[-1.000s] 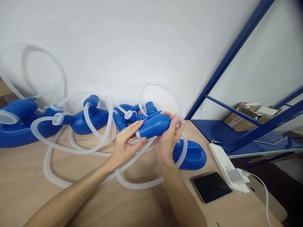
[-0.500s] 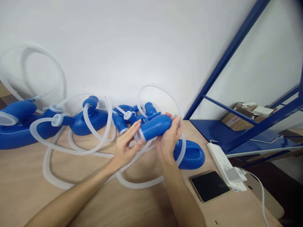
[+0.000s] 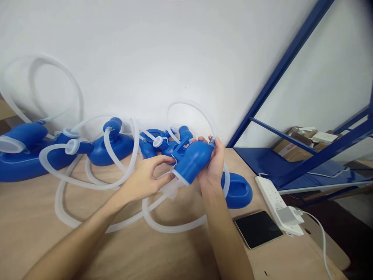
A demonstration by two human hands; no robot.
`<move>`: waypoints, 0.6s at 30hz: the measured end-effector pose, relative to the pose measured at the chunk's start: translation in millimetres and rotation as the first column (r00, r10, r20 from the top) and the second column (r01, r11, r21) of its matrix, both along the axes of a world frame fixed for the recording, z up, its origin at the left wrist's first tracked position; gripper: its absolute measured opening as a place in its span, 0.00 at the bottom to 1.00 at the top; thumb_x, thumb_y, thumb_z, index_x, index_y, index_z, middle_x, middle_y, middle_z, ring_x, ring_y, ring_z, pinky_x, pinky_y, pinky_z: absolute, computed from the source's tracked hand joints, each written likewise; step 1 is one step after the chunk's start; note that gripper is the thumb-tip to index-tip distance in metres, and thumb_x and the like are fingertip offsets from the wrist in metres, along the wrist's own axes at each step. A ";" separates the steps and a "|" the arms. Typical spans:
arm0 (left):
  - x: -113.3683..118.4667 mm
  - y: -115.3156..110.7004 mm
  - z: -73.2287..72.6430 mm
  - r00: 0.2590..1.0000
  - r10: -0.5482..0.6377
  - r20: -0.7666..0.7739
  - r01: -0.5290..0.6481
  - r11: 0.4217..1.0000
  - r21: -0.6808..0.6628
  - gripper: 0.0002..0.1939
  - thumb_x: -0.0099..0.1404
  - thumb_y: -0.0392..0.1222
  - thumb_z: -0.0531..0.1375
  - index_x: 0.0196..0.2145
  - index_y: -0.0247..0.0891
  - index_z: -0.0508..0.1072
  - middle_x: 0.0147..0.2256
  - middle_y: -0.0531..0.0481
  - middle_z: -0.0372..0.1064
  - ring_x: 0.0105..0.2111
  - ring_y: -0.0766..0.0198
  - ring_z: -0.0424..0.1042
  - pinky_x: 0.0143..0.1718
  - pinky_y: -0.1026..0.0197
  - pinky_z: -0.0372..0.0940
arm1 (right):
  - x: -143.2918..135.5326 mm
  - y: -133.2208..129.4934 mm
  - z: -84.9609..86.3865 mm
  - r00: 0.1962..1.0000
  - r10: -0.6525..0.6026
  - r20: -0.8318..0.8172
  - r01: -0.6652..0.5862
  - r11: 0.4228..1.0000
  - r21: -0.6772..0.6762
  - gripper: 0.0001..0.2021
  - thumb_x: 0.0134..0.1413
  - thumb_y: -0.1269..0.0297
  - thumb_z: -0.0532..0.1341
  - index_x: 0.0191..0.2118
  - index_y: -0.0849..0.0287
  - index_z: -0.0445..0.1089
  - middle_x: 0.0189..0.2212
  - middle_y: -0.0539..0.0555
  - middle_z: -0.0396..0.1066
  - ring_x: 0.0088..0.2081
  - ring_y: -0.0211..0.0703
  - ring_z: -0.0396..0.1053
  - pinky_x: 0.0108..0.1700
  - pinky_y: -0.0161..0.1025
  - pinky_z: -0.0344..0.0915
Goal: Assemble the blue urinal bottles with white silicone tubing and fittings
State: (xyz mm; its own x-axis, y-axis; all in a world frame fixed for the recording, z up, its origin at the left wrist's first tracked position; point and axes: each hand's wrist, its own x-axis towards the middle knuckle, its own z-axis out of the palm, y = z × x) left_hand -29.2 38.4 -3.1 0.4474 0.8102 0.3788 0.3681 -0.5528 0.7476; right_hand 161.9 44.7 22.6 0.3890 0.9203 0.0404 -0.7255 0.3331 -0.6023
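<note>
A blue plastic urinal funnel (image 3: 194, 157) with a white rim points down and left between my hands. My right hand (image 3: 212, 169) grips its narrow back end from the right, fingers wrapped behind it, where a translucent hose (image 3: 214, 126) joins. My left hand (image 3: 147, 177) has its thumb and fingertips on the rim, close to a blue clip-like handle on top. Just below the mouth hangs a translucent white flap or cap (image 3: 171, 189), partly hidden by my left thumb. Behind the right wrist lies a blue urinal bottle (image 3: 237, 190).
Several more blue urinal bottles (image 3: 109, 147) with looping hoses (image 3: 67, 217) line the wall at the table's back. On the right lie a dark-screened phone (image 3: 258, 229) and a white power strip (image 3: 271, 198) with a charger. A blue metal shelf (image 3: 256, 159) stands beyond.
The funnel has turned so its mouth tilts further down. My left hand has shifted left and its spread fingers have closed onto the rim. The translucent flap now shows below.
</note>
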 end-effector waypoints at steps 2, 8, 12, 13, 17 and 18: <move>2.2 -2.6 1.3 0.999 0.038 0.022 -0.037 0.999 -0.030 0.18 0.65 0.48 0.64 0.49 0.37 0.79 0.51 0.41 0.81 0.54 0.44 0.79 0.61 0.41 0.70 | -3.4 -2.8 0.5 1.000 -0.002 0.022 0.002 1.000 0.025 0.12 0.57 0.53 0.66 0.41 0.50 0.67 0.30 0.45 0.78 0.36 0.44 0.81 0.40 0.41 0.78; -3.1 8.3 3.7 0.937 0.034 0.347 0.108 0.918 -0.381 0.26 0.66 0.53 0.66 0.57 0.37 0.75 0.49 0.41 0.82 0.49 0.48 0.82 0.56 0.44 0.75 | -10.3 -8.7 0.2 0.992 0.085 0.090 -0.090 0.995 0.048 0.10 0.57 0.53 0.64 0.40 0.49 0.65 0.25 0.42 0.75 0.31 0.43 0.78 0.39 0.42 0.77; -4.6 15.7 1.1 0.905 0.025 0.424 0.187 0.874 -0.450 0.26 0.57 0.53 0.76 0.48 0.35 0.82 0.42 0.42 0.85 0.44 0.49 0.84 0.51 0.49 0.78 | -14.5 -8.2 -3.0 0.988 0.091 0.124 -0.104 0.989 0.103 0.10 0.56 0.53 0.64 0.38 0.50 0.65 0.24 0.42 0.74 0.33 0.43 0.78 0.41 0.43 0.77; -3.0 15.7 0.3 0.896 0.056 0.441 0.172 0.871 -0.460 0.26 0.54 0.52 0.78 0.46 0.35 0.83 0.40 0.42 0.85 0.42 0.49 0.84 0.49 0.50 0.78 | -15.3 -7.5 -4.1 0.990 0.083 0.116 -0.096 0.989 0.114 0.10 0.56 0.53 0.64 0.37 0.50 0.65 0.24 0.42 0.74 0.33 0.43 0.78 0.41 0.43 0.77; 6.9 9.6 -0.1 0.841 0.236 0.488 0.023 0.884 -0.467 0.22 0.44 0.49 0.81 0.33 0.35 0.83 0.32 0.44 0.84 0.35 0.50 0.84 0.43 0.52 0.79 | -17.7 -5.4 -8.5 0.990 -0.007 0.141 -0.015 0.989 0.149 0.09 0.57 0.54 0.62 0.34 0.52 0.66 0.23 0.43 0.73 0.34 0.43 0.78 0.43 0.43 0.76; 8.8 7.6 0.2 0.830 0.267 0.490 -0.023 0.893 -0.449 0.20 0.44 0.48 0.81 0.31 0.36 0.83 0.31 0.44 0.84 0.34 0.51 0.84 0.41 0.53 0.78 | -18.2 -5.5 -9.1 0.986 -0.035 0.164 0.008 0.987 0.161 0.09 0.58 0.53 0.62 0.34 0.52 0.66 0.23 0.43 0.73 0.35 0.43 0.78 0.45 0.44 0.75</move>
